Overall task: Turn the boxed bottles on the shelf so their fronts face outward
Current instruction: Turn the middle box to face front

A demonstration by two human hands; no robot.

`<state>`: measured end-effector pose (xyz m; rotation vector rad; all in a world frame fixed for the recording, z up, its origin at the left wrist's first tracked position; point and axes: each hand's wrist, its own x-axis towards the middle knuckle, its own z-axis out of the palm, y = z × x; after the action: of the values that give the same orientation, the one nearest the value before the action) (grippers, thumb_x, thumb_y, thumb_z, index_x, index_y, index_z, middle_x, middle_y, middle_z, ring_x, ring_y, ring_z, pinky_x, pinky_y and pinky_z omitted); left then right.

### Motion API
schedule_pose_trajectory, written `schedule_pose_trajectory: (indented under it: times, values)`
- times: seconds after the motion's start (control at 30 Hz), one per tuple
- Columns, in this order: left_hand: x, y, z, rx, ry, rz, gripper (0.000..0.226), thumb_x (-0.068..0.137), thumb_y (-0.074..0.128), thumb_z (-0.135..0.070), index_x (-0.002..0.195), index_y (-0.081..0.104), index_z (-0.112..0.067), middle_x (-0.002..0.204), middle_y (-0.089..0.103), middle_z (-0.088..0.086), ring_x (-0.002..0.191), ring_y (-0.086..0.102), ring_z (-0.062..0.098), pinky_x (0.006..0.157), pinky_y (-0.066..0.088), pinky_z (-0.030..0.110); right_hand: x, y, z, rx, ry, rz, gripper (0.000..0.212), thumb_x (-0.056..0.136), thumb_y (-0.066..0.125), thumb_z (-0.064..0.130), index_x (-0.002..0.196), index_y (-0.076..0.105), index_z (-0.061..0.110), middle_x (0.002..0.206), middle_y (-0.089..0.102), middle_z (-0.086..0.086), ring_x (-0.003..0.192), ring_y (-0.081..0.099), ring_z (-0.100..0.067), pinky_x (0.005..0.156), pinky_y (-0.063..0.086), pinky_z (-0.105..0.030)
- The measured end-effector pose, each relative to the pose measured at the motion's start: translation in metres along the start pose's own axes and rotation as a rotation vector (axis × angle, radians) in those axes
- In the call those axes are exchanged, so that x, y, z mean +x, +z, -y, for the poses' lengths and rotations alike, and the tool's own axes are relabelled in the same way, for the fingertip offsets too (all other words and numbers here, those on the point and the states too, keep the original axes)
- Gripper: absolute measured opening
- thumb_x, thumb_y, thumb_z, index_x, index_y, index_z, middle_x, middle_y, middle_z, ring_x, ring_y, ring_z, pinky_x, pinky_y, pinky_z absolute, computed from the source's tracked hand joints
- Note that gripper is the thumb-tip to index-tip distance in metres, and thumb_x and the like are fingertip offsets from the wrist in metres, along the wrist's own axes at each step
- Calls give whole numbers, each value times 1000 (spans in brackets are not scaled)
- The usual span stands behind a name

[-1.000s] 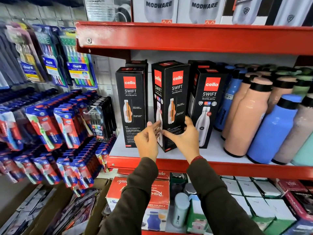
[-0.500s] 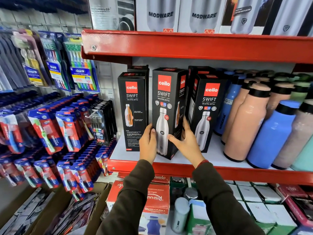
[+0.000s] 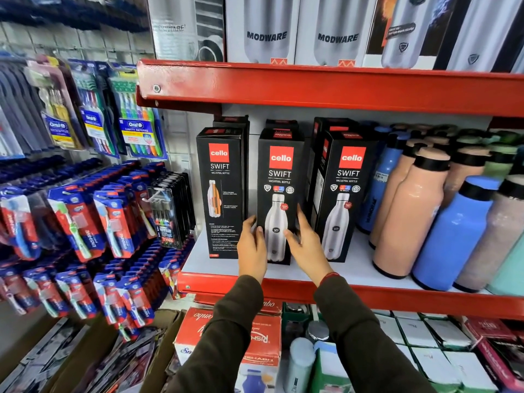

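Note:
Three black boxed bottles stand in a row on the red shelf (image 3: pixel 283 282). The middle box (image 3: pixel 279 171) shows its front with a silver bottle picture, facing outward. My left hand (image 3: pixel 251 246) holds its lower left edge and my right hand (image 3: pixel 304 242) holds its lower right edge. The right box (image 3: pixel 347 177) also shows its silver-bottle front. The left box (image 3: pixel 221 188) shows a side with an orange bottle cutaway and small text. More black boxes stand behind them, mostly hidden.
Loose peach (image 3: pixel 408 211) and blue (image 3: pixel 456 234) bottles crowd the shelf's right part. Toothbrush packs (image 3: pixel 113 219) hang on the wall at left. White bottle boxes (image 3: pixel 266 29) sit on the shelf above, and cartons (image 3: pixel 263 338) fill the shelf below.
The middle box has been turned from its corner and side view until its front faces out, and it now stands square in the row. Both hands stayed on its lower edges.

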<state>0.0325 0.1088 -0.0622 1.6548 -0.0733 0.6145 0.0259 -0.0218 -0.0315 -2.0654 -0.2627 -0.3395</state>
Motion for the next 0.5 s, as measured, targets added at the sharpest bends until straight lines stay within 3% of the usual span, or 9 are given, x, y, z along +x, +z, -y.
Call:
schedule_pose_trajectory:
  times: [0.1, 0.23, 0.4, 0.5]
  values:
    - [0, 2, -1, 0, 5, 6, 35, 103, 42, -14, 139, 45, -15, 129, 60, 0, 118, 56, 9, 94, 40, 4, 3, 2, -2, -4, -1, -25, 68, 101, 52, 11, 157, 17, 27, 153, 46, -8, 143, 44, -22, 111, 32, -24]
    - [2, 3, 2, 7, -6, 6, 36, 103, 43, -12, 139, 45, -17, 125, 56, -9, 115, 54, 5, 87, 36, -6, 4, 7, -6, -4, 0, -52, 70, 100, 53, 10, 157, 17, 26, 155, 44, -11, 145, 41, -24, 118, 35, -39]
    - [-1, 1, 2, 43, 1, 9, 39, 102, 46, -12, 140, 47, -17, 124, 57, -9, 117, 55, 8, 102, 42, 21, -3, 16, -6, 58, -33, -244, 59, 94, 62, 6, 149, 40, 17, 145, 53, -11, 134, 53, -23, 112, 45, -37]
    - [-3, -2, 1, 74, 35, -6, 45, 100, 50, -12, 145, 44, -15, 138, 57, 0, 124, 54, 10, 106, 42, 21, -10, 19, -5, 157, -43, -366, 52, 90, 67, 5, 137, 52, 22, 126, 57, 2, 110, 60, -6, 96, 55, -25]
